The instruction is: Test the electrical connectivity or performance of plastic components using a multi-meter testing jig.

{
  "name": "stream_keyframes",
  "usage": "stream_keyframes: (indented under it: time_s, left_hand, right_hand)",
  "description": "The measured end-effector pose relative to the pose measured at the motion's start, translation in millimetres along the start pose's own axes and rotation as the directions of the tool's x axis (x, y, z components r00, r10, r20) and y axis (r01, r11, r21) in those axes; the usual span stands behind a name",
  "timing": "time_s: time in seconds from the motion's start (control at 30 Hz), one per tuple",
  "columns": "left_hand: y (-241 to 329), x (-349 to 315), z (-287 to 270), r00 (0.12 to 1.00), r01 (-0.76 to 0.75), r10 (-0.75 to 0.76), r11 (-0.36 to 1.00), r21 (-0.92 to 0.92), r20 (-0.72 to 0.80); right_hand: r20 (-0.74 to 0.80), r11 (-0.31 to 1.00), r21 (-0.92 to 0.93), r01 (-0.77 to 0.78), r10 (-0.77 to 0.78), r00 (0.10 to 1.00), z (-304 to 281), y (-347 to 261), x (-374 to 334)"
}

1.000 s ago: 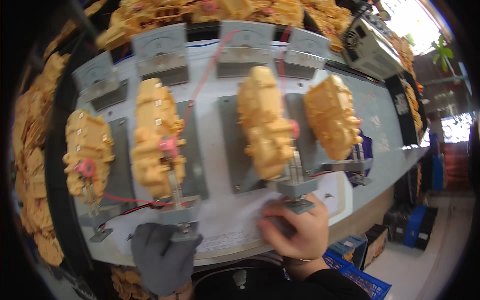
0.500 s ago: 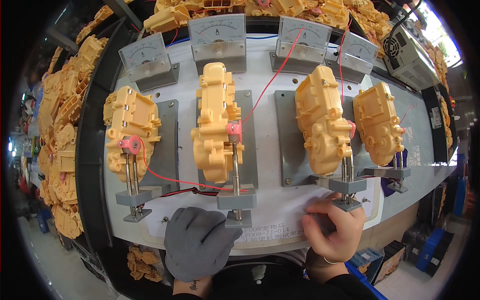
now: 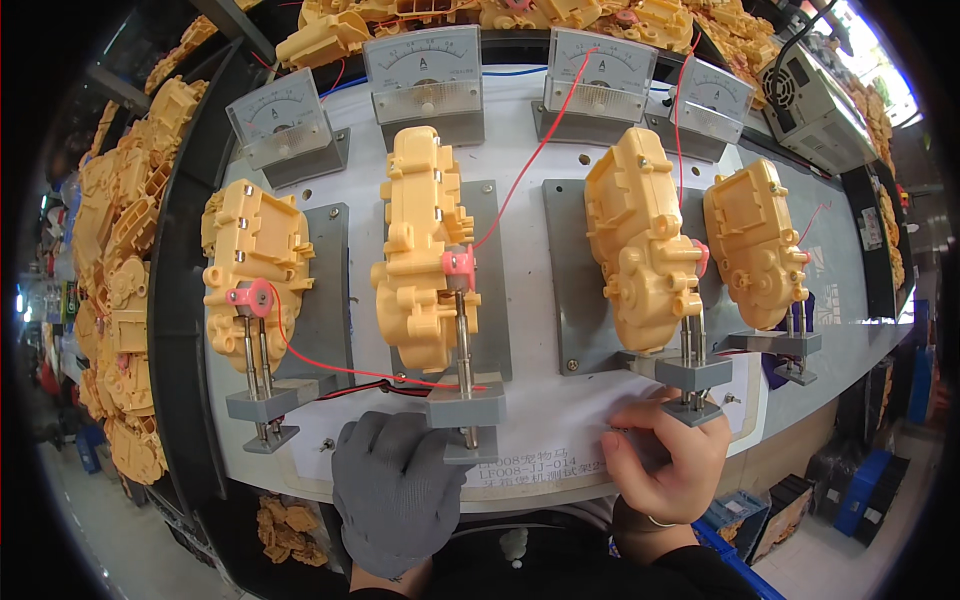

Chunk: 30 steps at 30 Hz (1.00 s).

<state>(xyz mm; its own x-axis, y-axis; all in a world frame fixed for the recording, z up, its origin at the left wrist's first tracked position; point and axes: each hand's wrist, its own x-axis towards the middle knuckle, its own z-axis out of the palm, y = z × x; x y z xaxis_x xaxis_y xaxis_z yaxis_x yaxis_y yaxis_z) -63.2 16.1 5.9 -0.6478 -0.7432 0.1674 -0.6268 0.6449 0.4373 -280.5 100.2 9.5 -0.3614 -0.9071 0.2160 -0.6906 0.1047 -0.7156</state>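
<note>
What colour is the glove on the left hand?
Grey; the glove on the left hand shows best in the head view.

The left hand (image 3: 395, 490) is covered to the wrist by a dark grey, close-fitting, fine-knit fabric glove (image 3: 392, 455); below its cuff, a small dark mark (image 3: 398, 578) is only partly shown. The right hand (image 3: 672, 465) is bare, and its wrist is ringed by a thin, pale bracelet (image 3: 660, 522). The right forearm is clothed in a plain black fabric sleeve (image 3: 672, 570). On the torso, a black garment (image 3: 470, 565) is worn, marked by a small, pale, irregular patch (image 3: 514, 545).
</note>
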Motion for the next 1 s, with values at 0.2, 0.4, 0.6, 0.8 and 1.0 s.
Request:
stream_keyframes:
  time_s: [0.2,0.4,0.6,0.8,1.0]
  left_hand:
    - [-1.7,-0.9,0.7,1.0,-0.005,0.005,1.0,-0.001,-0.007]
    - [-2.7,-1.0,0.5,1.0,0.002,-0.001,1.0,-0.023,0.009]
    - [-4.2,-1.9,1.6,1.0,-0.003,0.003,1.0,-0.006,-0.001]
    - [-2.9,-0.7,2.5,1.0,-0.015,0.015,1.0,0.003,-0.014]
    - [-2.7,-0.7,2.5,1.0,-0.003,0.002,1.0,-0.017,-0.016]
  right_hand:
    - [-0.002,1.0,-0.007,0.002,-0.002,1.0,-1.8,-3.0,0.0]
    - [0.012,1.0,-0.002,0.004,-0.004,1.0,-3.0,-3.5,1.5]
    - [-0.007,1.0,-0.005,0.004,-0.004,1.0,-2.4,-3.8,0.6]
    - [0.005,1.0,-0.019,0.004,-0.004,1.0,-4.9,-4.7,1.3]
    - [0.019,1.0,0.022,-0.013,0.013,1.0,-7.1,-3.0,2.0]
